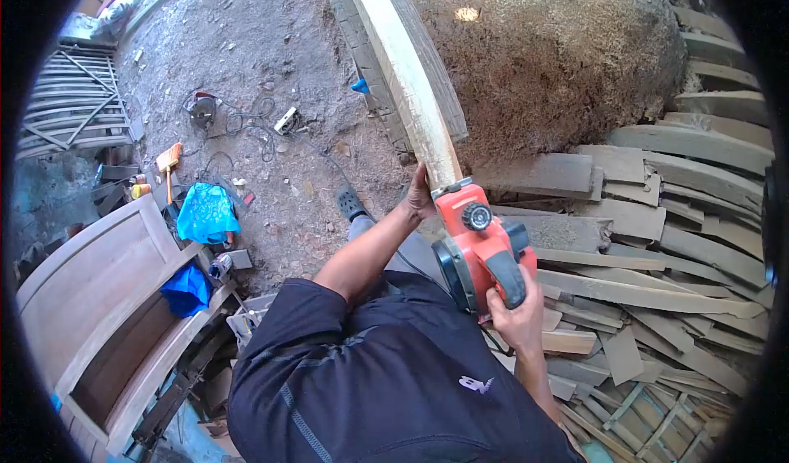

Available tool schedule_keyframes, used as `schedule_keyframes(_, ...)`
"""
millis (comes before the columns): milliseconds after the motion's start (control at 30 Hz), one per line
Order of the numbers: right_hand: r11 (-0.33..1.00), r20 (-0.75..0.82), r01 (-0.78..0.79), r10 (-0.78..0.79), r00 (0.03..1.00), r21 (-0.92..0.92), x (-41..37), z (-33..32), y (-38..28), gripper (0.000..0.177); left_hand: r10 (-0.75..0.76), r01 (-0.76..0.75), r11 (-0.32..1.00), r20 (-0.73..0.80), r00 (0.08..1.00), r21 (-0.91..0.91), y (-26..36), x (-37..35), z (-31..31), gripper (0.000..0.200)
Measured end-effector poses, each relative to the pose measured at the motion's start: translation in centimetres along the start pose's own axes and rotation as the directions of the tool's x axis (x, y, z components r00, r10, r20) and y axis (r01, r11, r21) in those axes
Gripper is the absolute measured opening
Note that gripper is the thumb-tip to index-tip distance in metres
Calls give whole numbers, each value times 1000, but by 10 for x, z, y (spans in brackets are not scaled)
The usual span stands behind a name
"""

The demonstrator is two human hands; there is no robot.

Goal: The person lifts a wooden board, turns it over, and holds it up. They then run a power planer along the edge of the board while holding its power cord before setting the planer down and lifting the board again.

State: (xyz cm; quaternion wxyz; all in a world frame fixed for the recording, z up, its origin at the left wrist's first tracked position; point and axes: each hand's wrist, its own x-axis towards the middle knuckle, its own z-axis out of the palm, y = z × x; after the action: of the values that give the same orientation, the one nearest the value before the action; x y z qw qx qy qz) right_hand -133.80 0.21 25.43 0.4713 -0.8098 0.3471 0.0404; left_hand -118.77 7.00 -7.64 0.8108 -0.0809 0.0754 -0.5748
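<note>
Head-worn view, facing forward and steeply down, red planer (474,237) near

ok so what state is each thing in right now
wooden beam, pale and patchy on top
red planer, over the beam, on or off unclear
right hand, closed on the planer
left hand, at the beam's edge, fingers partly hidden
light blue bag, crumpled
dark blue bundle, crumpled
grey clog, worn on a foot
</note>
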Motion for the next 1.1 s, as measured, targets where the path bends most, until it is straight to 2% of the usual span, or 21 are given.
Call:
schedule_keyframes(100, 995, -29, 86, -88, 996, -42, 16, 16, 6, 17, -38, 40, 999, -54, 998, 32, -3, -2, 32, 108)
schedule_keyframes(133, 998, -9, 54, -55, 998, -34, 26, 19, -4, 18, 60, -33, 983, -145, 988, 182, 3, -1, 34, 114)
schedule_keyframes(167, 998, -4, 56, -56, 998, -41, 37, 25, -5, 18, 66, -40, 983, -142, 988, 177, 4, 1, 36, 114)
schedule_keyframes(233, 992, -75, 106, -111, 991, -65, 61, 38, -7, 18, 1, -15, 979, 65, 998, 203, 5, 2, 47, 118)
schedule_keyframes(267, 997, -17, 70, -70, 997, 32, 73, 39, -19, 20, 45, -80, 958, 129, 991, 274, 6, -4, 45, 115)
schedule_keyframes(300, 997, -11, 76, -75, 997, 30, 85, 42, -29, 20, 54, -88, 958, 131, 990, 274, 7, -13, 50, 115)
schedule_keyframes(367, 992, -4, 125, -125, 992, -14, 106, 47, -44, 20, 37, -24, 958, -41, 998, 284, 6, -35, 61, 110)
schedule_keyframes(400, 986, -8, 156, -157, 988, -60, 116, 49, -52, 23, -19, 46, 904, -68, 997, 424, 4, -55, 40, 101)
schedule_keyframes(467, 977, -16, 198, -200, 980, -77, 138, 54, -59, 24, -215, 431, 686, -403, 890, 587, 8, -85, -4, 90)
schedule_keyframes(500, 968, -28, 233, -237, 971, -89, 148, 58, -62, 26, -399, 512, 535, -334, 854, 672, 11, -93, -40, 83)
schedule_keyframes(533, 964, -35, 229, -236, 971, -133, 158, 61, -65, 30, -304, 623, 343, -544, 782, 703, 15, -107, -27, 78)
schedule_keyframes(567, 962, -31, 237, -243, 970, -134, 167, 64, -71, 30, -297, 618, 346, -542, 786, 706, 27, -118, -15, 78)
schedule_keyframes(633, 972, -29, 211, -215, 976, -108, 185, 70, -93, 30, -209, 555, -69, -556, 805, 829, 56, -144, -10, 78)
schedule_keyframes(700, 976, -6, 202, -203, 979, -81, 203, 76, -108, 30, 13, 638, -136, -643, 766, 758, 77, -174, -16, 78)
schedule_keyframes(767, 974, -17, 199, -201, 979, -106, 225, 84, -110, 31, 208, 635, -217, -600, 772, 741, 102, -201, -4, 70)
schedule_keyframes(800, 980, -19, 181, -183, 983, -88, 235, 88, -112, 33, 212, 632, -220, -596, 775, 743, 113, -214, 0, 70)
schedule_keyframes(833, 979, -21, 185, -188, 982, -88, 244, 92, -121, 33, 313, 642, -168, -577, 754, 748, 126, -227, 5, 65)
schedule_keyframes(900, 971, -17, 238, -238, 971, -4, 262, 103, -139, 12, 486, 605, -81, -498, 718, 792, 149, -246, 17, 51)
schedule_keyframes(1000, 964, -38, 267, -267, 963, -17, 287, 117, -167, 7, 591, 574, -94, -419, 690, 814, 192, -259, 37, 45)
schedule_keyframes(1067, 972, -29, 235, -235, 972, -16, 321, 130, -186, 7, 737, 431, -22, -276, 616, 902, 231, -254, 64, 39)
schedule_keyframes(1100, 968, -26, 243, -245, 969, -68, 336, 133, -188, 8, 772, 387, -77, -191, 606, 919, 245, -251, 68, 38)
